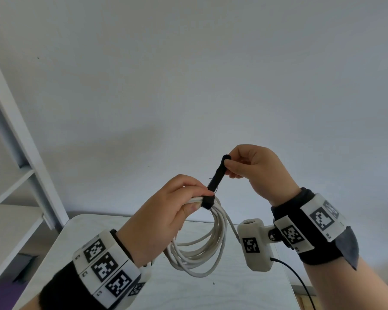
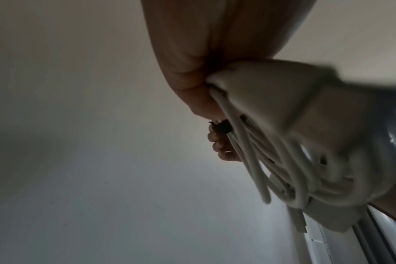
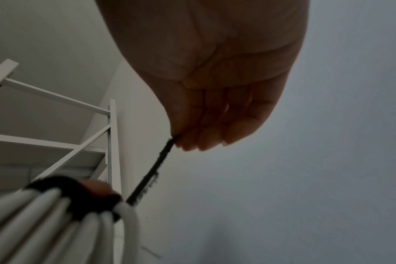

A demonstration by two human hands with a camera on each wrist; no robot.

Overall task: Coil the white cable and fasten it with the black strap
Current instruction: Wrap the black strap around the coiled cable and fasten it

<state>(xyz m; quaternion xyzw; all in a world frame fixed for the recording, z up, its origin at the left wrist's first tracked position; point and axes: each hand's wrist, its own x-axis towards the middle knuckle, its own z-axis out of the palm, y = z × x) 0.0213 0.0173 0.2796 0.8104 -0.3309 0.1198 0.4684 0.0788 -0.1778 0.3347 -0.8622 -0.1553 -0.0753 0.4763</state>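
Left hand [image 1: 164, 211] gripping coiled white cable [image 1: 202, 249], right hand [image 1: 255, 168] pinching black strap [image 1: 216, 175] end taut

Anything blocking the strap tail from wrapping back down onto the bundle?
Nothing visible does. The right hand pinches the free end of the black strap, pulled up taut from the band round the white cable. Only the left hand sits close, its fingertips gripping the coil right beside that band.

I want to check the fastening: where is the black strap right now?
Head view, centre: the black strap wraps the white cable coil held by the left hand; the right hand pinches its free end.
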